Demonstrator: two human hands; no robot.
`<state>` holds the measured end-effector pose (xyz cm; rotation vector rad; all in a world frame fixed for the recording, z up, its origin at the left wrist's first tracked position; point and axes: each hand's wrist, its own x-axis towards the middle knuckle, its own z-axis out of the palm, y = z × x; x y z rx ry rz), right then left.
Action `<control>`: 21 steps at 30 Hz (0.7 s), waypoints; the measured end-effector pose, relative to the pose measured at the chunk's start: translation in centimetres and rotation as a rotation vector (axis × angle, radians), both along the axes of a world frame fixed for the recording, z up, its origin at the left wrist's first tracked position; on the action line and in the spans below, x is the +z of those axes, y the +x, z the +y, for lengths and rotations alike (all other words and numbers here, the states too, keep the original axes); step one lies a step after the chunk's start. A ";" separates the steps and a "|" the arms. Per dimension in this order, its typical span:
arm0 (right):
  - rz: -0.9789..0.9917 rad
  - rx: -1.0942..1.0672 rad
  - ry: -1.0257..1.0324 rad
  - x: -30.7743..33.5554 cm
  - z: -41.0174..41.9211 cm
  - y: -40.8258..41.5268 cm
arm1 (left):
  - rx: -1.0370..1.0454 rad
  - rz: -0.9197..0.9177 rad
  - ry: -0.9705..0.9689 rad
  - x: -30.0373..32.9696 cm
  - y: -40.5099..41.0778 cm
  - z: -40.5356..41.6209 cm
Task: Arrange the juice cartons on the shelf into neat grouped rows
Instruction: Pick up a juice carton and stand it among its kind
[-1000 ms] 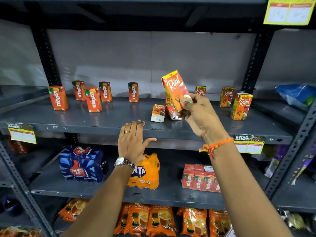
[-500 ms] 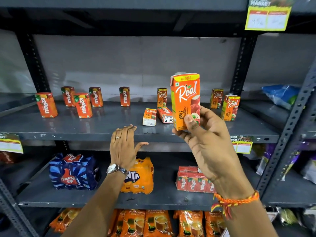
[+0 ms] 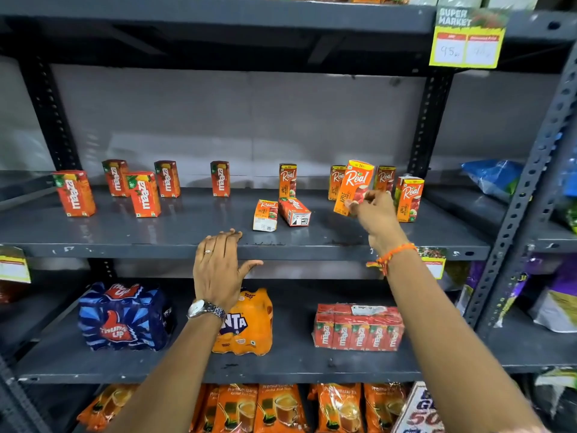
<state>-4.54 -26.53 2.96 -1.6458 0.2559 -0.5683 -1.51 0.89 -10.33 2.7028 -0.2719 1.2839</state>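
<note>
The right hand (image 3: 376, 214) pinches the lower end of an orange-and-red "Real" apple juice carton (image 3: 356, 185) between thumb and fingertips (image 3: 354, 205), so the box rises above the grip with its long axis near upright, its top leaning a little to the right. It appears to hang just clear of the dark grey metal shelf (image 3: 187, 226), though its base is partly hidden behind the fingers, so contact cannot be ruled out. Behind it, close on either side, stand two matching upright Real cartons (image 3: 336, 182) (image 3: 386, 178), with a third (image 3: 409, 200) just to the right and nearer the front; the held box lies in front of the gap between the rear pair. Setting it down likely means pushing it straight back, away from the wrist. The left hand (image 3: 218, 267) rests flat on the shelf's front edge, fingers together and thumb spread, empty, nearer the two toppled Real cartons (image 3: 265, 215) (image 3: 295, 211) lying left of the grip. Farther left stand the red Maaza cartons (image 3: 142, 193).
</note>
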 end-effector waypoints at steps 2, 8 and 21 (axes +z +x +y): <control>0.044 -0.038 -0.124 -0.2 -1.0 2.1 | 0.002 0.008 0.008 0.1 -0.1 0.0; 0.173 -0.092 -0.344 -0.6 -2.5 5.6 | -0.011 0.032 -0.001 0.1 -0.1 0.1; 0.279 -0.122 -0.464 -1.9 -2.8 5.8 | -0.034 0.000 -0.021 0.1 -0.2 0.2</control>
